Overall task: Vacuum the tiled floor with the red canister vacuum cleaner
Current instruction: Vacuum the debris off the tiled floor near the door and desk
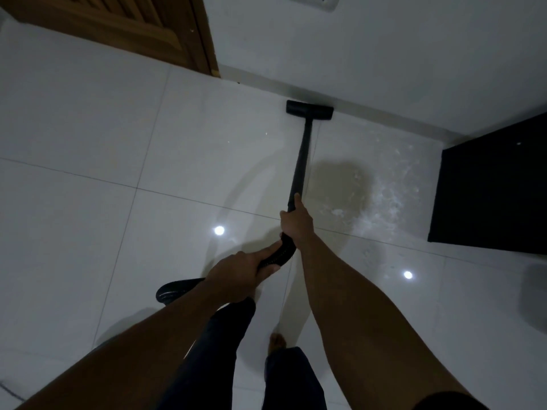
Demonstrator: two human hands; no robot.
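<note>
On tiled floor [88,128], right hand [296,221] gripping wand [302,161], left hand [236,276] gripping hose [275,255], nozzle [309,109] near wall [384,54]

Blocked ahead of the grip on the wand [300,161], just past the floor head [309,110], by the white wall [370,54]. Hemmed to the right of the grip by a black cabinet [491,193], near. Open tiled floor [83,179] left of the grip, up to a wooden door [118,22] ahead-left, well apart. Hose [170,291] loop behind-left, low.

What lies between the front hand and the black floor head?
In the head view, only the straight black wand joins the right hand to the floor head.
</note>
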